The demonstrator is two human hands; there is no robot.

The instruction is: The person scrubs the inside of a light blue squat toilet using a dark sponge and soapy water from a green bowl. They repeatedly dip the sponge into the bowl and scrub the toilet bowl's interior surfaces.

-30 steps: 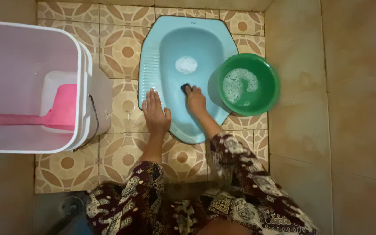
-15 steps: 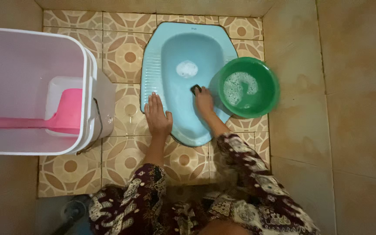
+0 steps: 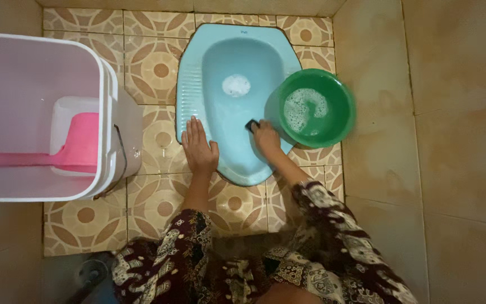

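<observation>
A light blue squat toilet pan is set into the patterned tile floor, with foam around its drain. My left hand lies flat, fingers apart, on the pan's left ribbed edge and the tile beside it. My right hand presses a small dark scrub pad against the inner right wall of the pan. Just to the right stands a green basin holding soapy water, touching the pan's rim.
A large white water tub stands at the left with a pink dipper inside it. Tan tiled walls close in on the right and left. My patterned sleeves and clothing fill the bottom of the view.
My right hand has slid the scrub pad along the pan's right inner wall, ending a little nearer the basin. My left hand stays planted on the left edge.
</observation>
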